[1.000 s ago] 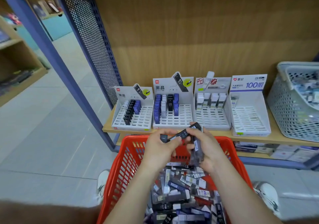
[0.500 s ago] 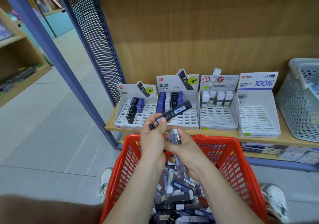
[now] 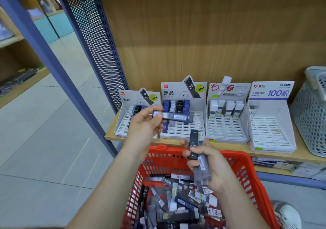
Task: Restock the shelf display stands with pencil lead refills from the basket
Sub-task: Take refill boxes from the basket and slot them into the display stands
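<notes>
One refill in left hand

Back wall: brown wood-grain panel, upper right of frame.
Side: black perforated metal panel beside slanted blue metal post, upper left.
Floor: pale grey tiles, lower left.
Far left: blurred wooden shelving unit.

The red slotted basket holds black, grey, navy and white refill cases. White display stands have slotted trays. Behind them, a tan wood-grain shelf back; the side panel is black dotted mesh, blue-framed.
</notes>
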Demonstrator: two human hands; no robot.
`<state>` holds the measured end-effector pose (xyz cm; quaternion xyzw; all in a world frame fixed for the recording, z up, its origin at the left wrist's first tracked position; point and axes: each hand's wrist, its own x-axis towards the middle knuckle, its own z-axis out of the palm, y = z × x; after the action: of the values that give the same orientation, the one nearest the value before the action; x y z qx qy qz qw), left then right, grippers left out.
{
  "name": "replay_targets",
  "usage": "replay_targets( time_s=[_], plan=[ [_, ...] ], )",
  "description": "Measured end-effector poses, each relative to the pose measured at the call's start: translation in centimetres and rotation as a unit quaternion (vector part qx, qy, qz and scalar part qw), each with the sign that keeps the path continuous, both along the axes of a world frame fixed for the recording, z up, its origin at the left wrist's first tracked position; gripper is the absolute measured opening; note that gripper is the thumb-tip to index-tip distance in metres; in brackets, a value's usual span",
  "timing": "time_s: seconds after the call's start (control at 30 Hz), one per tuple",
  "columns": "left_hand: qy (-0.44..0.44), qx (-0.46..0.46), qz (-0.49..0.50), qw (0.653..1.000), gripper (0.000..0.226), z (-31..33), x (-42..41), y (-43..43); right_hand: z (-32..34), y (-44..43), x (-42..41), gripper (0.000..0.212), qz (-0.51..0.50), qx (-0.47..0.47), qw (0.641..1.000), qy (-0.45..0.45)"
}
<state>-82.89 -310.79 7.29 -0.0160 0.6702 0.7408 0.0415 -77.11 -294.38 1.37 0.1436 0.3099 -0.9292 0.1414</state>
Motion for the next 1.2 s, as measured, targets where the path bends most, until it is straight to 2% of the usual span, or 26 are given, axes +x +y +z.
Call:
replay_targets(
  time_s=[0.07,0.13,0.17,0.3,0.4,0.53,0.7,0.83,1.0,1.2],
  plan=[
    [0.027,-0.106,-0.029,0.994,0.018,0.4,-1.4,-0.4,-0.3,0.4,-1.0,0.022,-0.017,-0.036,0.999,0.005],
    [0.041,-0.162,-0.058,0.984,0.019,0.7,-2.5,-0.4,-0.1,0.4,-2.1,0.048,-0.011,-0.012,1.0,0.02],
    [0.048,-0.18,-0.073,0.98,0.018,0.8,-3.1,-0.4,0.0,0.3,-2.6,0.051,-0.018,0.008,1.0,0.017],
    [0.048,-0.205,-0.113,0.971,0.011,0.9,-5.3,0.0,-0.2,-0.2,-5.0,0.037,-0.078,0.054,0.995,-0.02],
    [0.039,-0.24,-0.112,0.964,0.019,0.9,-7.1,0.4,-0.8,-0.5,-6.6,0.025,-0.083,0.06,0.993,-0.052],
    [0.093,-0.408,-0.126,0.899,0.021,-0.2,-10.2,0.9,-2.2,-0.5,-8.5,0.017,-0.085,0.116,0.987,-0.066],
    [0.199,-0.523,-0.135,0.818,0.02,-1.9,-13.9,2.0,-4.8,2.1,-9.0,0.019,-0.117,0.193,0.972,-0.064],
    [0.254,-0.575,-0.142,0.764,0.02,-3.2,-16.1,3.3,-6.4,3.6,-8.9,0.011,-0.138,0.179,0.971,-0.078],
    [0.266,-0.624,-0.197,0.708,0.028,-5.1,-17.3,4.4,-7.3,3.3,-9.5,0.002,-0.137,0.121,0.98,-0.075],
    [0.262,-0.663,-0.239,0.659,0.03,-5.7,-17.1,4.9,-7.8,3.5,-9.2,0.008,-0.13,0.105,0.982,-0.085]
  ],
)
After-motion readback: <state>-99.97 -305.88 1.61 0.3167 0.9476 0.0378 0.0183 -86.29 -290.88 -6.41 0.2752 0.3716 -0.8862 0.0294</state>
